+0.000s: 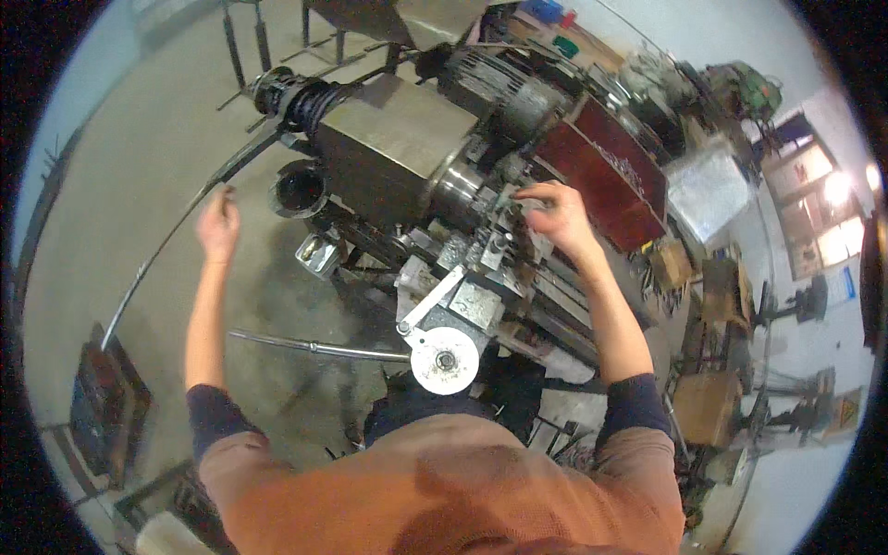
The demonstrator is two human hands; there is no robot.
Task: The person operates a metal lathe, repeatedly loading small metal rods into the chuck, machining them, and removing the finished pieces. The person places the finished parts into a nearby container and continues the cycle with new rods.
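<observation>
Working with your right hand [558, 219] by the spindle [460, 190] and left hand [218, 227] near the long bar [247, 157], grasps unclear, you seem mid-job, nothing visibly finished.

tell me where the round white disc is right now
In the head view, the round white disc is below centre, above the person's orange top, at the right end of the nearly level metal bar.

I saw a grey metal machine [398, 128], its shiny round chuck [458, 192] projecting rightward, and a long bar [239, 163] slanting down leftward.
</observation>
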